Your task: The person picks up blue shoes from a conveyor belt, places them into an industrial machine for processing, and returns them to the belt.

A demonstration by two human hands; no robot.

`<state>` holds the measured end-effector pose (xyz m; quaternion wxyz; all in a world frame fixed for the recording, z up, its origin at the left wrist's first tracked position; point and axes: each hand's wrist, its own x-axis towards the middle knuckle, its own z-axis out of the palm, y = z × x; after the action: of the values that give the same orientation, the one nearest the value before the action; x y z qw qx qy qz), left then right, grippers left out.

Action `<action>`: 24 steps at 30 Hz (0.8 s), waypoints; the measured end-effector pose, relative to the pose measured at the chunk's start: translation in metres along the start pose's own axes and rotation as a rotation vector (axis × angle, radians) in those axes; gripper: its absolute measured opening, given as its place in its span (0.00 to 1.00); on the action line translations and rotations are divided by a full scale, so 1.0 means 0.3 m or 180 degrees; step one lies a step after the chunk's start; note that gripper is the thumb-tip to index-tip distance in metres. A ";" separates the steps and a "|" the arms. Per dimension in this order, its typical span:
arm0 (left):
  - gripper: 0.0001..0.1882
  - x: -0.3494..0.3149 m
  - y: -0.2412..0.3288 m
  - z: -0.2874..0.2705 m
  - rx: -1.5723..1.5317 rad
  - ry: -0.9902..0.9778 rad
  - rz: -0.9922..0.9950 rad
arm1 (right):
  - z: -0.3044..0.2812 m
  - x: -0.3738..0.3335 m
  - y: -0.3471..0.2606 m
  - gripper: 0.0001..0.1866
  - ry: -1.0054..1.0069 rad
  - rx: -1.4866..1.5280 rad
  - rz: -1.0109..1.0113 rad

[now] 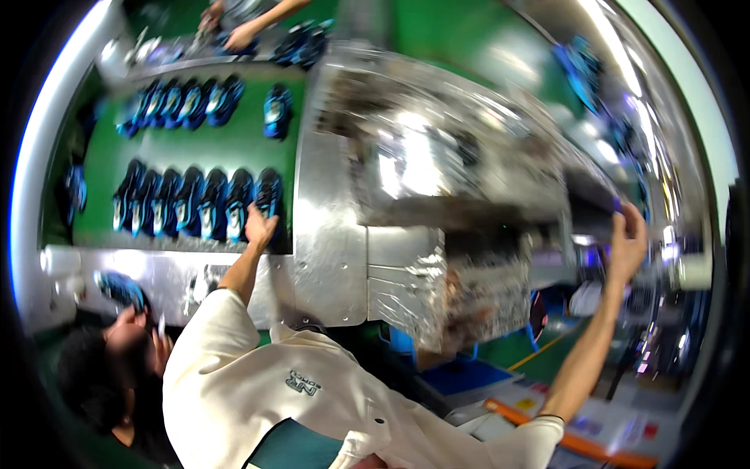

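Note:
My left hand [262, 227] reaches to the right end of the near row on the green belt. Its fingers are closed on the heel end of a black-and-blue shoe [268, 187]. Beside it, several matching shoes [187, 199] stand in a line. My right arm stretches far to the right. There my right hand [630, 244] is raised with its fingers extended and apart, close to the dark end of a shiny metal housing [461, 168]. Blur hides whether the fingertips touch it, and I see nothing held in that hand.
A second row of shoes [183, 102] lies farther back, with one shoe [276, 111] set apart. A metal ledge [328, 266] borders the green belt [195, 146]. At lower left, a person [117, 367] sits close to a shoe [121, 289]. Another person's hands [242, 35] work across the belt.

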<state>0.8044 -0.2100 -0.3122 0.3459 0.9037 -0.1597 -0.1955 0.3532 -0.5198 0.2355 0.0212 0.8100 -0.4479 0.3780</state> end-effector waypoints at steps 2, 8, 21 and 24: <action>0.41 -0.009 0.024 -0.008 -0.0140 -0.0115 -0.0077 | 0.110 0.254 0.210 0.23 -0.0332 -0.0397 0.0329; 0.42 -0.030 0.064 -0.047 -0.0218 -0.0081 -0.0335 | 0.364 0.898 0.514 0.47 -0.1087 -0.1118 0.0321; 0.41 -0.004 0.063 -0.006 -0.0122 0.0002 -0.0322 | 0.605 1.023 0.401 0.50 -0.1331 -0.1751 0.0571; 0.42 -0.001 0.044 -0.009 0.0036 0.0043 -0.0535 | 0.645 0.830 0.057 0.49 -0.1195 -0.1708 0.0560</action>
<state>0.8035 -0.2177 -0.3012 0.3242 0.9171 -0.0821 -0.2169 0.5334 -0.7788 0.2495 0.1180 0.7892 -0.5957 0.0914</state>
